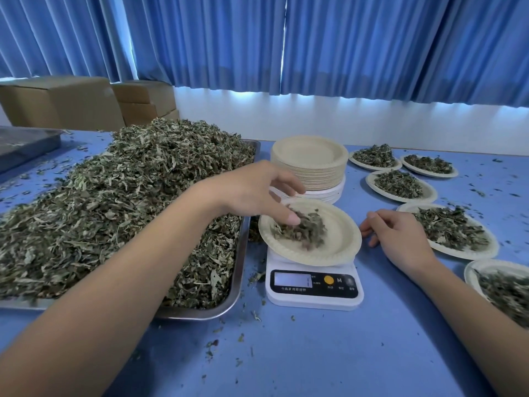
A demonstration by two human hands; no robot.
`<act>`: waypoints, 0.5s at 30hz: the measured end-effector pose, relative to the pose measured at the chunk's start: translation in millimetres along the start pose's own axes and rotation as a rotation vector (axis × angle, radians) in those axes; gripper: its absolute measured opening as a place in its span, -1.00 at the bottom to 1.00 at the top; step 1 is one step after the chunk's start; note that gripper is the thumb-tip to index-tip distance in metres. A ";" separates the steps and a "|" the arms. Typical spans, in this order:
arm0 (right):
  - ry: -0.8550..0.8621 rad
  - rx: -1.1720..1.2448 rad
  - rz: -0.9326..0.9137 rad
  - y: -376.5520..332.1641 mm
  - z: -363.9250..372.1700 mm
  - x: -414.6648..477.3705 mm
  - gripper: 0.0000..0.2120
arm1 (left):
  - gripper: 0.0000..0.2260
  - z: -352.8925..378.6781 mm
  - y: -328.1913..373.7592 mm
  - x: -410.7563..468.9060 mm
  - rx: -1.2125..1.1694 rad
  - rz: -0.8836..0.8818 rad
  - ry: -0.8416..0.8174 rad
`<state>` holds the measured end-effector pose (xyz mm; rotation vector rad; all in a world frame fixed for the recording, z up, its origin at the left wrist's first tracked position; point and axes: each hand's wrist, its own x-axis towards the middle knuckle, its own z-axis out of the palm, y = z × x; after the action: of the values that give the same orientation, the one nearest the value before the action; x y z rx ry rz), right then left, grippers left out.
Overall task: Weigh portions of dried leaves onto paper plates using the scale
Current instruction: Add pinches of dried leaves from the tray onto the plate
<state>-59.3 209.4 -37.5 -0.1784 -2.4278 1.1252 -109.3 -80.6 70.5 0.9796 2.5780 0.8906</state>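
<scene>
Dried leaves are lying heaped in a steel tray at about nine o'clock on the blue tabletop, with cardboard boxes standing behind at ten o'clock. Left hand is reaching across from the tray over a paper plate, its fingers loosely spread and touching a small pile of leaves there; whether they are pinching any is hard to tell. That plate is sitting on a white scale at the centre; its display is too blurred to read. A stack of empty plates is standing just behind at twelve o'clock. Right hand is resting on the tabletop just beside the plate at three o'clock, fingers curled and holding nothing. Filled plates are lying from one to four o'clock, and loose leaf crumbs are scattered around the scale.
</scene>
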 end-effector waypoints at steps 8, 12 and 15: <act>-0.014 0.002 -0.006 0.6 -0.2 -0.3 -0.63 | -0.45 -36.8 -37.7 -5.0 0.567 -0.313 -0.003; -0.021 -0.003 -0.005 -1.6 -1.8 -0.9 -0.63 | -0.39 -28.0 -52.0 -3.5 0.728 -0.477 -0.230; -0.021 -0.002 -0.004 -2.5 -1.6 -1.9 -0.63 | -0.65 -23.2 -53.3 1.9 0.706 -0.439 -0.196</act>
<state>-56.7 208.3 -35.4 -0.1626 -2.4468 1.1289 -148.1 -121.3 55.7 0.5416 2.7896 -0.2370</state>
